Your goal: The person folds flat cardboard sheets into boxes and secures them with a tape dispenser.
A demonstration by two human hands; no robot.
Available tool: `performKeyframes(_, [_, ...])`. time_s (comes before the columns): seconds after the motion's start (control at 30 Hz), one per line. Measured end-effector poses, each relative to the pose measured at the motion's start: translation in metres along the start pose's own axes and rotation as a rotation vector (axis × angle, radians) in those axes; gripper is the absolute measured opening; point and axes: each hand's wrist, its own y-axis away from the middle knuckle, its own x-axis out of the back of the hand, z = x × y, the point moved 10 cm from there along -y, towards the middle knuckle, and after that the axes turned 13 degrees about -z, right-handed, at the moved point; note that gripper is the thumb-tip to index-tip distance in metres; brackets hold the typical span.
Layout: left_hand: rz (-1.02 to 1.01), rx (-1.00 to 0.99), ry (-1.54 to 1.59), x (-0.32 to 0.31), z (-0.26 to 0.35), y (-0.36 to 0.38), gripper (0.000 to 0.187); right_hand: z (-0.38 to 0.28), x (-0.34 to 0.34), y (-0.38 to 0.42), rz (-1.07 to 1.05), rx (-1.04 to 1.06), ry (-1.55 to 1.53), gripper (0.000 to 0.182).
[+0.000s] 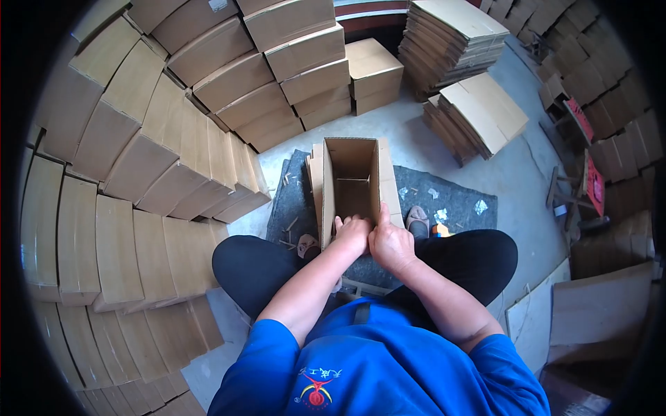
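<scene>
An open-topped cardboard box [352, 159] stands upright between my knees, its inside facing up at me. My left hand [352, 234] reaches over the near edge of the box. Its fingers look somewhat apart, with their tips partly hidden at the box's near inner side. Against the near right corner, my right hand [391, 244] grips the edge. The index finger points forward along the right wall and the other fingers are curled, partly hidden. Folded cardboard flaps [314, 177] hang along the box's left side.
A dark mat [458, 201] with scraps lies under the box. A small orange-and-white object [440, 230] sits by my right foot. Stacked closed boxes [159, 139] line the left and back. Flattened cartons [485, 111] are piled ahead right. Red-topped stools [593, 182] stand farther right.
</scene>
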Motion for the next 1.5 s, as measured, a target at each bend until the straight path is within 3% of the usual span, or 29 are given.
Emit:
performKeyframes(0.03, [-0.066,0.000,-0.104,0.022,0.011,0.004,0.029,0.003,0.002,-0.004,-0.009,-0.012,-0.011,0.070])
performKeyframes(0.1, [0.478,-0.116,-0.037,0.098,0.029,0.021,0.020,0.010,0.002,-0.007,-0.018,-0.028,-0.014,0.068])
performKeyframes(0.17, [0.827,-0.277,-0.037,0.157,0.042,0.034,0.039,0.008,0.001,-0.007,-0.035,-0.028,-0.016,0.069])
performKeyframes(0.27, [0.833,-0.232,-0.139,0.193,0.045,0.015,0.066,0.002,0.002,-0.008,-0.049,-0.020,-0.007,0.069])
performKeyframes(0.3, [0.633,-0.083,-0.082,0.185,0.026,-0.006,0.073,0.005,0.002,-0.010,-0.028,-0.016,-0.007,0.070])
performKeyframes(0.43, [0.714,-0.103,-0.172,0.151,0.017,0.002,0.073,0.010,0.005,-0.006,-0.007,-0.023,0.000,0.070])
performKeyframes(0.5, [0.648,-0.115,-0.183,0.139,0.013,0.007,0.065,0.007,0.005,-0.008,-0.018,-0.030,-0.018,0.069])
performKeyframes(0.6, [0.373,-0.036,-0.313,0.118,-0.001,-0.004,0.051,-0.006,0.001,-0.011,-0.033,-0.006,0.011,0.068])
performKeyframes(0.73, [0.381,0.040,-0.393,0.114,0.001,-0.015,0.049,-0.007,0.008,-0.016,-0.028,-0.048,0.104,0.068])
performKeyframes(0.8, [-0.070,0.060,-0.068,0.106,0.002,-0.013,0.050,0.000,0.012,-0.013,-0.024,-0.048,0.117,0.070])
performKeyframes(0.83, [0.065,-0.048,0.084,0.122,0.011,0.012,0.050,0.004,0.014,-0.012,-0.021,-0.048,0.123,0.073])
performKeyframes(0.9, [0.798,-0.357,-0.102,0.152,0.022,0.089,0.053,0.007,0.015,-0.011,-0.037,-0.056,0.120,0.072])
performKeyframes(0.93, [0.947,-0.332,-0.081,0.153,0.013,0.117,0.060,0.005,0.015,-0.012,-0.017,-0.044,0.118,0.071])
performKeyframes(1.03, [0.628,-0.291,0.610,0.081,-0.056,0.093,0.079,-0.011,0.009,-0.011,-0.052,-0.033,0.070,0.070])
performKeyframes(1.07, [0.588,-0.404,0.882,0.061,-0.063,0.083,0.081,-0.020,0.006,-0.010,-0.017,0.022,0.095,0.070])
performKeyframes(1.17, [0.659,-0.403,0.997,0.062,-0.057,0.074,0.075,-0.026,-0.012,-0.016,-0.049,0.074,0.046,0.066])
performKeyframes(1.23, [0.574,-0.079,0.584,0.052,-0.043,0.053,0.076,-0.043,0.000,-0.016,0.092,0.255,0.075,0.062])
performKeyframes(1.27, [0.535,-0.034,0.526,0.049,-0.037,0.047,0.080,-0.039,-0.006,-0.021,0.058,0.241,0.133,0.061])
performKeyframes(1.5, [0.501,-0.049,0.453,0.051,-0.030,0.045,0.068,-0.035,-0.001,-0.017,0.045,0.107,0.317,0.067])
